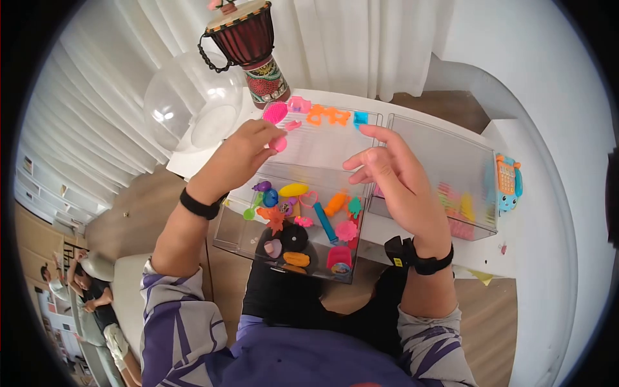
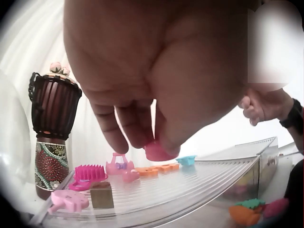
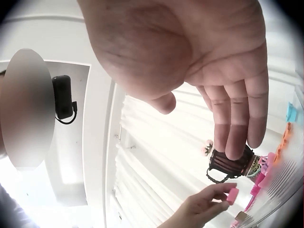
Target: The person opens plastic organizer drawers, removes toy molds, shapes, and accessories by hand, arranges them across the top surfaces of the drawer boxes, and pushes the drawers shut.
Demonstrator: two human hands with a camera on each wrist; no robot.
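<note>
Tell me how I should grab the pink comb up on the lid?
Pinch the pink comb by its long flat back, thumb and finger either side, coming down from above. Its teeth stand upward in the left wrist view, so gripping there would be prickly and slippery, I think. It lies on the ridged clear lid with the pink basket close beside it, so come in from the drum side.

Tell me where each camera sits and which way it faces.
Head: on the head, looking down at the clear bin of toys, both hands, forearms and lap.
Left wrist: under the left hand, facing the drum; fingers pinch a pink toy.
Right wrist: under the open right hand, facing the curtain.
All three share the drum and pink toy.
</note>
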